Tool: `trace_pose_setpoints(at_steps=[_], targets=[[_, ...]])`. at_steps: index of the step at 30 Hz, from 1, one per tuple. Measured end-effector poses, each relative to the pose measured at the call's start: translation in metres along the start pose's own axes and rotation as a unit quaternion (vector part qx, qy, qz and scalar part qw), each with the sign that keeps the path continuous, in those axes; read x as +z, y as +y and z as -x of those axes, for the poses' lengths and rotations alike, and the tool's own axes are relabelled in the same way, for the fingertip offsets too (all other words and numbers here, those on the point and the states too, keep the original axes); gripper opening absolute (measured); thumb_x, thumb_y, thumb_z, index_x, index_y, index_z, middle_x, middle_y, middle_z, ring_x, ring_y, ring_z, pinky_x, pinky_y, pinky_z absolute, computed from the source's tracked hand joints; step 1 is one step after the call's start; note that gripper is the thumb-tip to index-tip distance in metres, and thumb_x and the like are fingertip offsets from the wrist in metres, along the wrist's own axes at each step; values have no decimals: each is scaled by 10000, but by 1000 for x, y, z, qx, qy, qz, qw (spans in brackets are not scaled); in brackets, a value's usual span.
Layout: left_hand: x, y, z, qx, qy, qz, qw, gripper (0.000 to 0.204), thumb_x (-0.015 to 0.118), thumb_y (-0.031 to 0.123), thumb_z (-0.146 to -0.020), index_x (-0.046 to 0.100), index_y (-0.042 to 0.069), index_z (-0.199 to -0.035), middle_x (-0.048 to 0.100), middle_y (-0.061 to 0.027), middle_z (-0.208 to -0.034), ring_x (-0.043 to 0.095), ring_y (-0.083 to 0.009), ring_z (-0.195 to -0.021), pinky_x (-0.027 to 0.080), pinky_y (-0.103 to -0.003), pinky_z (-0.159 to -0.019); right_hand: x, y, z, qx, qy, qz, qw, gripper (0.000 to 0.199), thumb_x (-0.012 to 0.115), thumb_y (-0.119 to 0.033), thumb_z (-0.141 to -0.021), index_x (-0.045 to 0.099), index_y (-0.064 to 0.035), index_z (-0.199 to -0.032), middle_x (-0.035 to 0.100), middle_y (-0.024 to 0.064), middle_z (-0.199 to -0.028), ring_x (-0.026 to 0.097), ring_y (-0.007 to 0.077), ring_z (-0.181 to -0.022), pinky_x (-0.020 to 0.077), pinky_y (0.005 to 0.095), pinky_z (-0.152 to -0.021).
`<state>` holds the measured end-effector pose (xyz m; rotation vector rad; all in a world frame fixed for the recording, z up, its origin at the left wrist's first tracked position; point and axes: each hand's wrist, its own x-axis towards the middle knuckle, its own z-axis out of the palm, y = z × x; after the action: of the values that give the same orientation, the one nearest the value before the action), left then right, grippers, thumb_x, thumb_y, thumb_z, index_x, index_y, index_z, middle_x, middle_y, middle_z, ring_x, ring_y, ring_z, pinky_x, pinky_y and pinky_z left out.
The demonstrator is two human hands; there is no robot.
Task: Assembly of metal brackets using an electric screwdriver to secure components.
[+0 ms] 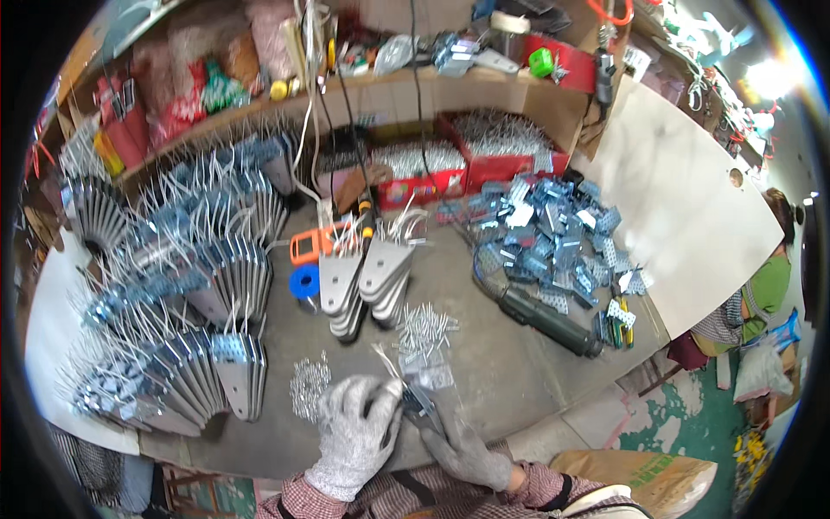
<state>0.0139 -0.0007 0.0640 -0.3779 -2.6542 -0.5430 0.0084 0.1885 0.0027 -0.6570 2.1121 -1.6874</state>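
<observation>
My left hand [356,432], in a light grey glove, is closed on one side of a small bluish metal bracket [419,400]. White wire ends [386,360] stick up beside its fingertips. My right hand [471,451], in a darker grey glove, grips the bracket from the other side, thumb and fingers partly hidden. Just beyond the hands lie a loose pile of small silver pins [425,333] and a small clear plastic bag [432,376]. Left of them is a pile of tiny metal fasteners [309,387]. Two stacks of grey triangular metal plates with wires [341,281] stand farther back.
Rows of wired metal plates [233,277] fill the left. A heap of blue metal brackets [553,233] and a dark power screwdriver [549,322] lie on the right. Behind are red boxes of screws [424,183], a blue spool [304,283] and an orange tool [307,247]. Cords hang overhead.
</observation>
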Motion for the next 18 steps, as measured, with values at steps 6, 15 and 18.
trace_pose_setpoints(at_steps=[6, 15, 18], targets=[[7, 25, -106, 195, 12, 129, 972, 288, 671, 1, -838, 640, 72, -1115, 637, -132, -1089, 629, -326, -1055, 501, -413, -917, -70, -11, -18, 7, 212, -217, 953, 640, 498, -41, -952, 280, 18, -1551, 489, 197, -1459, 514, 268, -1313, 433, 362, -1072], [-33, 15, -480, 31, 250, 81, 965, 241, 553, 169, -934, 557, 149, -1174, 708, -202, -993, 678, -419, -947, 527, -521, -824, -93, 64, -42, -151, 366, -215, 893, 681, 584, -57, -908, 317, 39, -1526, 471, 201, -1456, 474, 294, -1324, 350, 385, -1137], [-15, 0, -558, 24, 256, -50, 965, 215, 530, 235, -946, 656, 212, -1119, 703, -138, -1100, 676, -366, -1030, 513, -491, -914, -95, 94, -32, -166, 389, 19, 906, 623, 581, -84, -959, 332, 22, -1520, 428, 250, -1491, 437, 365, -1355, 342, 434, -1143]])
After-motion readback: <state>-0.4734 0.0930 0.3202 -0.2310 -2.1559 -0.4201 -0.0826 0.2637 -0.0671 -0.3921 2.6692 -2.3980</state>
